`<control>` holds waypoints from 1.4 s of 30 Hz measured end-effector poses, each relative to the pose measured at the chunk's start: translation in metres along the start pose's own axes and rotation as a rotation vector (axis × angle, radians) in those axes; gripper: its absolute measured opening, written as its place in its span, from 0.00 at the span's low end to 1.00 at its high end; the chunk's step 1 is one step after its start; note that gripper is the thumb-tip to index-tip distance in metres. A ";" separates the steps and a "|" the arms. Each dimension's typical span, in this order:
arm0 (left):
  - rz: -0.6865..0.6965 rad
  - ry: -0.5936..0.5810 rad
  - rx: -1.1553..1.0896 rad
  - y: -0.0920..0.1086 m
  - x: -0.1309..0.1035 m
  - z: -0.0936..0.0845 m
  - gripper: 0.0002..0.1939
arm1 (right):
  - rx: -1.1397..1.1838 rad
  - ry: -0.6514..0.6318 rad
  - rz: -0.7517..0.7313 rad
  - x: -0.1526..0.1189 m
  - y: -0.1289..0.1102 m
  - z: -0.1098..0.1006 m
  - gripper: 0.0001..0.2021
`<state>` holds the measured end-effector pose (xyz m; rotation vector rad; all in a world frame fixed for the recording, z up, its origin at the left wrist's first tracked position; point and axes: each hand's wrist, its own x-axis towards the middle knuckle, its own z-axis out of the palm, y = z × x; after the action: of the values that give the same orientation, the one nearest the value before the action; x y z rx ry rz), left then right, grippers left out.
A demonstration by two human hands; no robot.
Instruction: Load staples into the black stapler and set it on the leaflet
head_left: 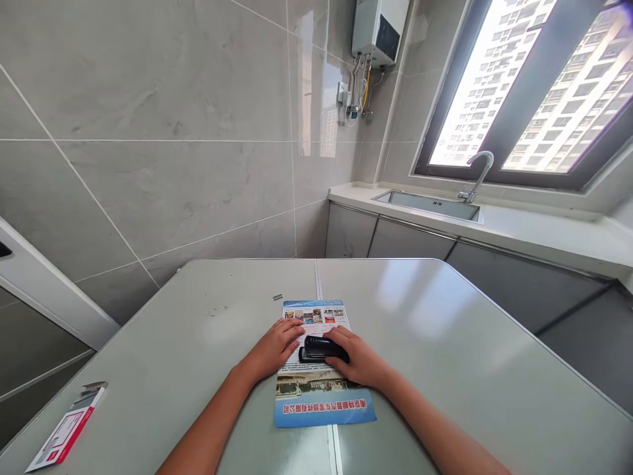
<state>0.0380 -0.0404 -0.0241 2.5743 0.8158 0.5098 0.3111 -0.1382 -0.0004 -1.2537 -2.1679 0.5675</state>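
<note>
From the head view, we are looking down at a pale grey table with a printed leaflet lying flat near its front edge, across the seam between the two tabletop halves. Our left hand is lying palm down on the left side of the leaflet, fingers stretched out flat and gripping nothing, its fingertips just beside the stapler. Our right hand is curling around a black stapler, which is sitting on the middle of the leaflet with its length running left to right; the fingers are wrapping its right end. A small strip of staples is lying on the table just beyond the leaflet's far left corner. A red and white box is sitting at the table's left front edge, well apart from the hands. Behind, a sink with a tap is standing under the window.
</note>
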 end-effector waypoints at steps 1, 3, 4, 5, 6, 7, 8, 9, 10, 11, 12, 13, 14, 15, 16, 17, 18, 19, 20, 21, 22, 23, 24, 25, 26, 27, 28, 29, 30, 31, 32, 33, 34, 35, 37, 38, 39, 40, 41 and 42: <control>-0.008 -0.009 0.002 -0.001 0.000 0.001 0.17 | 0.007 0.027 -0.002 -0.001 0.002 0.001 0.18; -0.028 -0.008 0.005 -0.001 0.001 0.003 0.18 | 0.004 0.061 0.001 -0.002 0.004 0.004 0.17; -0.035 -0.005 0.009 -0.001 0.001 0.004 0.18 | 0.002 0.064 0.001 -0.003 0.005 0.005 0.17; -0.038 -0.003 0.012 -0.001 0.001 0.004 0.18 | 0.003 0.061 0.000 -0.003 0.005 0.007 0.17; -0.037 -0.004 0.016 -0.001 0.001 0.004 0.18 | 0.008 0.055 -0.003 -0.003 0.005 0.008 0.17; -0.035 -0.006 0.018 0.000 0.001 0.004 0.18 | 0.015 0.049 -0.003 -0.003 0.006 0.009 0.17; -0.033 -0.009 0.020 0.000 0.001 0.003 0.18 | 0.025 0.046 0.000 -0.002 0.007 0.010 0.17; -0.034 -0.010 0.021 0.001 0.001 0.003 0.18 | 0.037 0.046 0.003 -0.002 0.008 0.010 0.18; -0.037 -0.011 0.021 0.002 0.002 0.002 0.18 | 0.052 0.046 0.007 -0.001 0.009 0.010 0.18; -0.043 -0.012 0.018 0.003 0.002 0.001 0.17 | 0.069 0.041 0.010 0.000 0.010 0.009 0.19; -0.047 -0.011 0.012 0.004 0.002 0.001 0.17 | 0.087 0.034 0.011 0.000 0.011 0.007 0.21; -0.047 -0.009 0.000 0.005 0.003 0.000 0.17 | 0.102 0.026 0.006 0.000 0.012 0.004 0.23; -0.041 -0.005 -0.017 0.006 0.003 -0.002 0.16 | 0.115 0.020 -0.003 0.000 0.014 0.001 0.24; -0.030 0.002 -0.040 0.007 0.003 -0.004 0.16 | 0.125 0.027 -0.012 -0.001 0.015 -0.003 0.25; -0.019 0.010 -0.070 0.009 0.002 -0.006 0.15 | 0.130 0.049 -0.020 -0.002 0.017 -0.008 0.24; -0.012 0.018 -0.105 0.011 0.001 -0.009 0.14 | 0.131 0.085 -0.026 -0.003 0.019 -0.013 0.22; -0.009 0.021 -0.144 0.013 0.000 -0.013 0.13 | 0.133 0.131 -0.028 -0.004 0.022 -0.018 0.19; -0.009 0.019 -0.185 0.016 -0.001 -0.017 0.13 | 0.140 0.174 -0.029 -0.005 0.024 -0.022 0.15; -0.011 0.011 -0.223 0.018 -0.003 -0.021 0.12 | 0.154 0.205 -0.032 -0.007 0.026 -0.026 0.14; -0.012 -0.003 -0.255 0.020 -0.005 -0.024 0.12 | 0.176 0.219 -0.040 -0.008 0.027 -0.029 0.16; -0.008 -0.023 -0.277 0.021 -0.006 -0.027 0.11 | 0.202 0.217 -0.051 -0.008 0.028 -0.032 0.18; 0.000 -0.043 -0.286 0.022 -0.007 -0.028 0.11 | 0.229 0.205 -0.064 -0.009 0.028 -0.033 0.19; 0.011 -0.061 -0.282 0.023 -0.007 -0.029 0.12 | 0.250 0.191 -0.075 -0.009 0.028 -0.034 0.20; 0.024 -0.077 -0.267 0.023 -0.007 -0.029 0.15 | 0.264 0.179 -0.082 -0.009 0.028 -0.034 0.21; 0.038 -0.087 -0.244 0.023 -0.007 -0.027 0.18 | 0.271 0.172 -0.085 -0.009 0.027 -0.034 0.21; 0.049 -0.091 -0.219 0.022 -0.006 -0.025 0.21 | 0.271 0.165 -0.082 -0.009 0.026 -0.034 0.21; 0.056 -0.089 -0.195 0.022 -0.005 -0.023 0.23 | 0.268 0.160 -0.077 -0.009 0.025 -0.034 0.22; 0.059 -0.086 -0.176 0.021 -0.005 -0.020 0.23 | 0.259 0.158 -0.069 -0.009 0.024 -0.034 0.22; 0.058 -0.083 -0.163 0.020 -0.004 -0.018 0.22 | 0.247 0.158 -0.057 -0.009 0.024 -0.033 0.22; 0.056 -0.080 -0.157 0.019 -0.003 -0.016 0.22 | 0.234 0.158 -0.045 -0.009 0.024 -0.033 0.23; 0.053 -0.078 -0.157 0.018 -0.003 -0.015 0.21 | 0.220 0.161 -0.033 -0.010 0.024 -0.033 0.23; 0.049 -0.079 -0.162 0.018 -0.003 -0.014 0.20 | 0.208 0.162 -0.020 -0.010 0.025 -0.033 0.24; 0.041 -0.081 -0.172 0.018 -0.002 -0.014 0.19 | 0.199 0.160 -0.008 -0.010 0.026 -0.032 0.24; 0.029 -0.084 -0.186 0.018 -0.002 -0.014 0.19 | 0.195 0.157 0.004 -0.011 0.027 -0.031 0.25; -0.004 -0.089 -0.217 0.018 -0.002 -0.014 0.18 | 0.200 0.153 0.027 -0.011 0.030 -0.029 0.25; -0.020 -0.091 -0.232 0.017 -0.001 -0.013 0.18 | 0.205 0.151 0.039 -0.011 0.031 -0.027 0.24; -0.030 -0.092 -0.245 0.016 -0.001 -0.013 0.18 | 0.210 0.145 0.051 -0.010 0.033 -0.025 0.24; -0.034 -0.093 -0.254 0.015 -0.001 -0.012 0.18 | 0.215 0.137 0.064 -0.010 0.034 -0.024 0.23; -0.035 -0.091 -0.260 0.014 0.000 -0.011 0.18 | 0.218 0.127 0.077 -0.010 0.035 -0.022 0.22; -0.034 -0.088 -0.263 0.013 0.000 -0.010 0.18 | 0.218 0.115 0.085 -0.010 0.036 -0.021 0.22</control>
<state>0.0398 -0.0481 -0.0095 2.3208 0.7103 0.4563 0.3513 -0.1282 -0.0091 -1.2318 -1.9090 0.7276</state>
